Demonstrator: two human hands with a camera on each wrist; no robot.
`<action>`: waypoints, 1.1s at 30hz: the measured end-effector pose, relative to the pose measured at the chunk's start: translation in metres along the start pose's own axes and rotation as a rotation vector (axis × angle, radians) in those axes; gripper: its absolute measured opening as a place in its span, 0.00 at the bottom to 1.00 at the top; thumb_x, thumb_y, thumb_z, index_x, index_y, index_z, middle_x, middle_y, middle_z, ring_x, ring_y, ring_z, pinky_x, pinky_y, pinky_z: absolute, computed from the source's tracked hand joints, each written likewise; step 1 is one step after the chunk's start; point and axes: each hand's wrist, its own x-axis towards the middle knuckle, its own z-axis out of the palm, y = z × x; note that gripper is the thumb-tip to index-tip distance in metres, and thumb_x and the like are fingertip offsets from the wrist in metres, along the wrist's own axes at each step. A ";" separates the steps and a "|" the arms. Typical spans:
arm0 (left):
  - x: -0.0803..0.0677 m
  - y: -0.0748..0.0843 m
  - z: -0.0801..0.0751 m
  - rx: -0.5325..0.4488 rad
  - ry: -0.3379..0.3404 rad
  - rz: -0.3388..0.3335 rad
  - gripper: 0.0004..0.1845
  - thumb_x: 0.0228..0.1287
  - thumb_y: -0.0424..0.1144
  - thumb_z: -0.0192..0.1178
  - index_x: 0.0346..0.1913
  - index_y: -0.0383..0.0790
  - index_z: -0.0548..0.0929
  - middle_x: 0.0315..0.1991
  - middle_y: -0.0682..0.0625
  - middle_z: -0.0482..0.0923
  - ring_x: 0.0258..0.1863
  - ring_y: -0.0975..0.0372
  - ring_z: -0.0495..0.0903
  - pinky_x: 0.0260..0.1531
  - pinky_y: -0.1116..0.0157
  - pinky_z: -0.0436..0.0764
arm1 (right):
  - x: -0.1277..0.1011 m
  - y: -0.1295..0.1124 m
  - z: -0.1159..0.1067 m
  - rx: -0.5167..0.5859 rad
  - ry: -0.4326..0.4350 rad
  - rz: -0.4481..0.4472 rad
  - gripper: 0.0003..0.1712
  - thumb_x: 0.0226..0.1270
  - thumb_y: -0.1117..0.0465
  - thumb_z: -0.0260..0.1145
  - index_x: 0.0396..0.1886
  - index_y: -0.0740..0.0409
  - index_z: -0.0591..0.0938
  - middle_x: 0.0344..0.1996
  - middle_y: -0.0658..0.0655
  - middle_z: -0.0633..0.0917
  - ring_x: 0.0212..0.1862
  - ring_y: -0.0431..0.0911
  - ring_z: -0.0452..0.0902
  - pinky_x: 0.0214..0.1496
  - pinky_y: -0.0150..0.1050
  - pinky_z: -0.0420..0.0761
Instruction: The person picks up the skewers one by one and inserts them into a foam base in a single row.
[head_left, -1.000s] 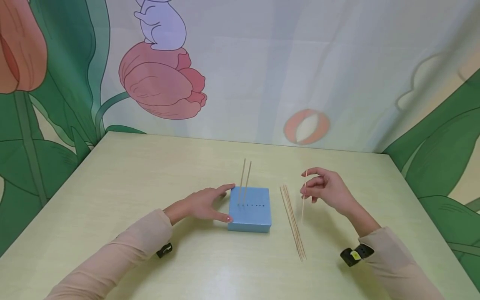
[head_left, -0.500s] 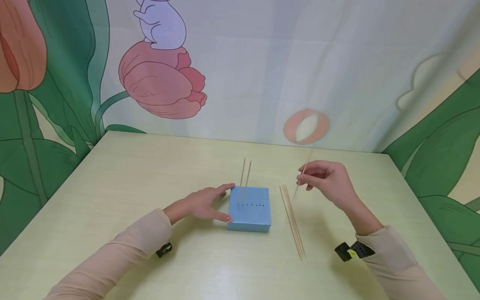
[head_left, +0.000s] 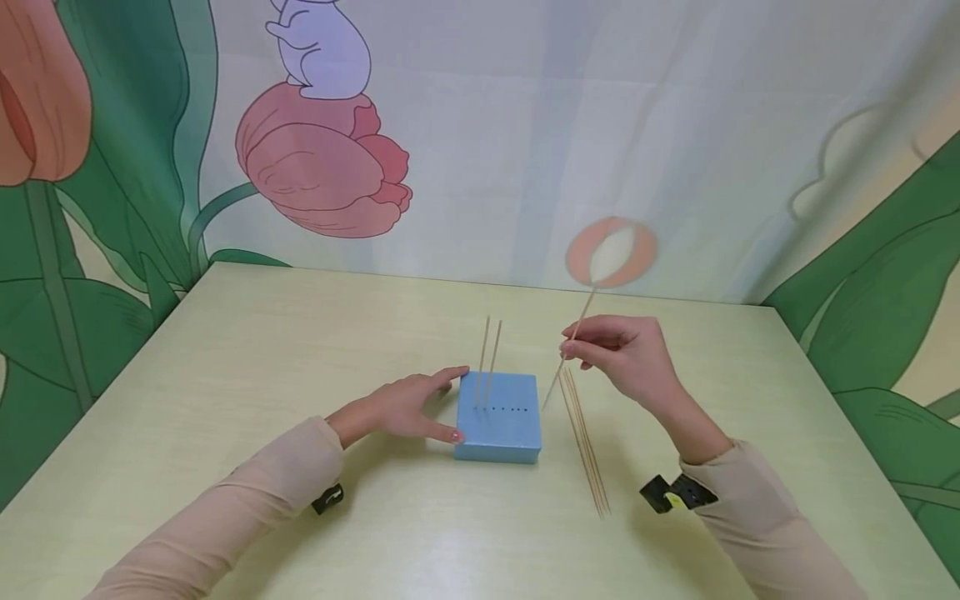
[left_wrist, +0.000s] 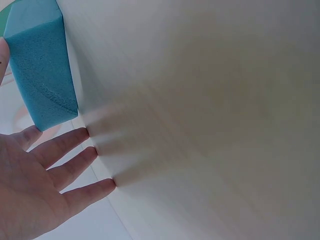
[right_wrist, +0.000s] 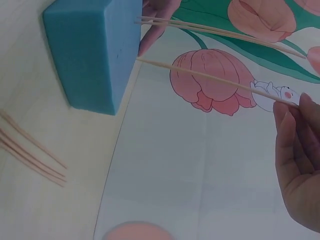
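Fingers (head_left: 576, 348) of the right hand (head_left: 626, 358) pinch a single wooden stick (head_left: 567, 348) near its middle; the stick is tilted, with its lower tip just beside the right edge of the blue foam block (head_left: 498, 418). Since a second ago, this hand has carried the stick leftward, away from the loose sticks (head_left: 585, 442) on the worktop (head_left: 262, 350), and has tipped it from near upright to a slant toward the block. Judged from this, the stick is being brought to the block's top face, where a row of small holes shows. The left hand (head_left: 405, 408) remains flat against the block's left side, fingers straight and slightly spread. Count: one block; two sticks (head_left: 487, 354) standing upright in it at the left end of the hole row; one stick in hand; about four loose sticks lying together right of the block.
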 end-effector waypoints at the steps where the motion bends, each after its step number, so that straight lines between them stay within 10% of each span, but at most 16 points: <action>1: 0.000 0.000 0.000 -0.002 -0.001 -0.003 0.51 0.46 0.63 0.64 0.71 0.51 0.51 0.63 0.42 0.65 0.63 0.50 0.61 0.59 0.49 0.60 | 0.001 0.000 0.002 0.002 0.000 -0.006 0.05 0.52 0.71 0.68 0.29 0.70 0.83 0.25 0.62 0.84 0.23 0.39 0.79 0.26 0.34 0.79; 33: 0.001 -0.001 0.000 0.012 -0.001 0.002 0.51 0.47 0.63 0.63 0.71 0.51 0.51 0.62 0.41 0.65 0.62 0.50 0.63 0.59 0.50 0.60 | 0.016 0.008 0.052 0.033 -0.049 -0.136 0.04 0.50 0.71 0.69 0.28 0.69 0.85 0.25 0.60 0.85 0.24 0.38 0.80 0.26 0.33 0.79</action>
